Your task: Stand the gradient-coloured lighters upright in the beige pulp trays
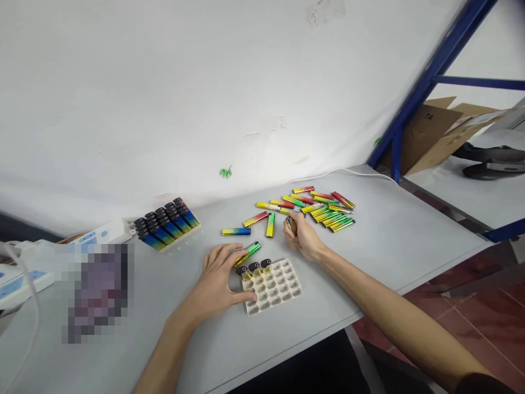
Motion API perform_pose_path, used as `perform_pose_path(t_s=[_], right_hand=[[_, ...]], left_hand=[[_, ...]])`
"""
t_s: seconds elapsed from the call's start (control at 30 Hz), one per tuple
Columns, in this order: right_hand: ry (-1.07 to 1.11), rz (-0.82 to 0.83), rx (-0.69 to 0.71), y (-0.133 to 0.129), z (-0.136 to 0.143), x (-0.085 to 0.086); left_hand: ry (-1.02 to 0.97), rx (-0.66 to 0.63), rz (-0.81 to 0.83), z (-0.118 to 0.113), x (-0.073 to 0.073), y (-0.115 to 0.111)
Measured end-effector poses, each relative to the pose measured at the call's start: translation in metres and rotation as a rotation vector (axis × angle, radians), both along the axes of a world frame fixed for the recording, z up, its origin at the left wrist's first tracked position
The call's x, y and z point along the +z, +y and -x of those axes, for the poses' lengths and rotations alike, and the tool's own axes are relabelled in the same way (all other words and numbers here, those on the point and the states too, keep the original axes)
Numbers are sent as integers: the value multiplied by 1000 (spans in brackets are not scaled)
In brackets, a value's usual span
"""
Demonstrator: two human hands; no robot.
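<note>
My left hand is spread at the left side of a pale tray with rows of oval holes. Its thumb rests on the tray's edge, and the fingertips meet a green-and-yellow lighter lying behind it. Three black-capped lighters stand in the tray's back row. Over the table right of the tray, my right hand is closed around a lighter; only its dark, metallic end shows. Beyond that hand lie several loose lighters in shiny red, yellow and green.
At the back left stands a second tray of black-capped blue lighters. White power strips and a blurred patch are at the left. A white cable runs along the wall. Blue shelving with cardboard boxes rises right.
</note>
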State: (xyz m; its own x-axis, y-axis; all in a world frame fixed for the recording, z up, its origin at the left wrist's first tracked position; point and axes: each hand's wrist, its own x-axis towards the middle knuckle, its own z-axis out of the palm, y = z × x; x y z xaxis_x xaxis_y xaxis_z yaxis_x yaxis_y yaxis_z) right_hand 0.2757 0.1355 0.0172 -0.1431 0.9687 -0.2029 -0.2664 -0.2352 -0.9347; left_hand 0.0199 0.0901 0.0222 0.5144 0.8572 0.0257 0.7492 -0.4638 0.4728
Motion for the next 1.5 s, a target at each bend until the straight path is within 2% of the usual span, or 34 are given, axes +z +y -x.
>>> perform_pose_path(t_s=[0.17,0.37,0.77,0.9,1.07,1.17,1.27,1.37,1.5], right_hand=[[-33,4,-26,-2,4,-1],[-33,-4,12,-1,2,-2],[-70,-38,-45,0,2,-8],[-78,-118,51,-2,1,-5],[-210,-354,238,-4,-13,12],[-221,-366,372,-5,-22,19],[-218,-333,450,-6,-24,20],[-280,-317,496,-8,-20,18],[-421,-406,473,-14,-18,21]], left_hand=[[-7,-2,44,0,-2,-1],[-23,-14,49,0,-3,-1],[-43,8,-8,-2,-9,-1],[-38,-4,0,-2,-8,0],[-53,-19,1,-4,-4,-2],[-86,-9,-7,-6,2,-4],[-119,4,-40,-7,6,-5],[-131,-8,-90,-9,8,-6],[-109,-26,-145,-11,7,-6]])
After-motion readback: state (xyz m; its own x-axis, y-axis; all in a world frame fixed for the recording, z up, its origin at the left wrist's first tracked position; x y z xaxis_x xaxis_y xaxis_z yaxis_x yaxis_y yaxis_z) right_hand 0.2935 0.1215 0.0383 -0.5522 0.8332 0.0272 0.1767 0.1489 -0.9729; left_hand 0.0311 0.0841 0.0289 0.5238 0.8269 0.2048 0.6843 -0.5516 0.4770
